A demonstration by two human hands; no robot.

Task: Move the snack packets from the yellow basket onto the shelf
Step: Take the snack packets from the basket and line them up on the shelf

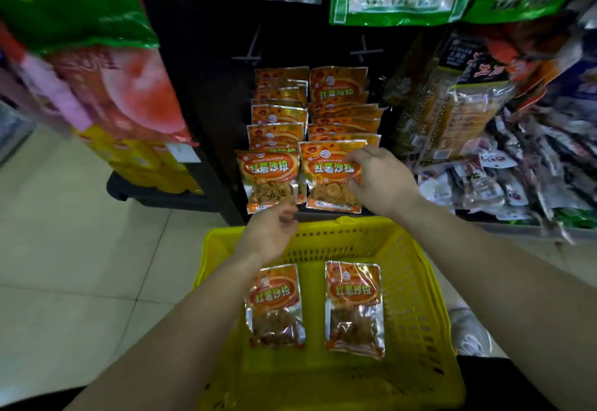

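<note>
Head view shows glossy packets in slotted basket

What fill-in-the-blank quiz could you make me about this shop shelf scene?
1. The yellow basket holds ___ orange snack packets.
2. The right hand pinches the front packet of the ___ shelf row.
3. The left hand hovers above the ___'s far rim.
Missing words: two; right; basket.
</note>
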